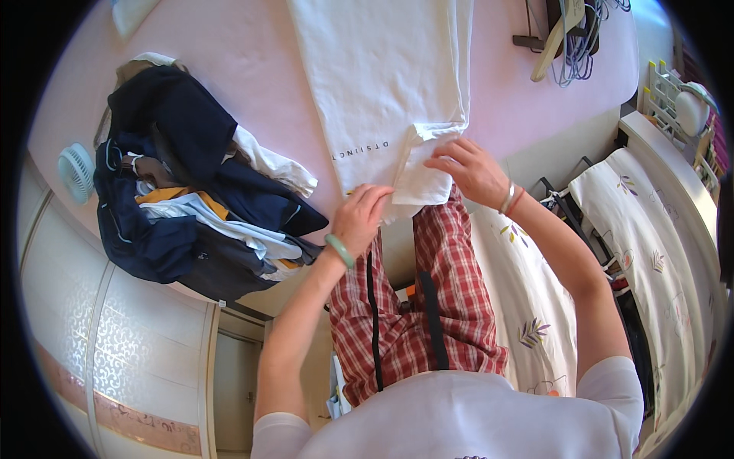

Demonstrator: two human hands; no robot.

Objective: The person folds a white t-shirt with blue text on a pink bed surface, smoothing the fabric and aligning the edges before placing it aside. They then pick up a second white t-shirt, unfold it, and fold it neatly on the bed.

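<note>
A pair of white trousers point(382, 76) lies stretched lengthwise across the pink bed, with dark lettering near the end closest to me. At that end, a turned-over flap point(424, 180) hangs slightly past the bed's edge. My left hand point(359, 219), with a green bangle at its wrist, pinches the near hem at its left side. My right hand point(475, 174) rests at the flap's right side, fingers apart and bent over the cloth. Whether its fingertips grip any fabric is hard to see.
A heap of dark and light clothes point(191, 191) fills the bed's left part, beside a small pale fan point(76, 173). Hangers point(562, 38) lie at the far right. Leaf-patterned fabric point(527, 306) hangs to my right, near a rack point(680, 107).
</note>
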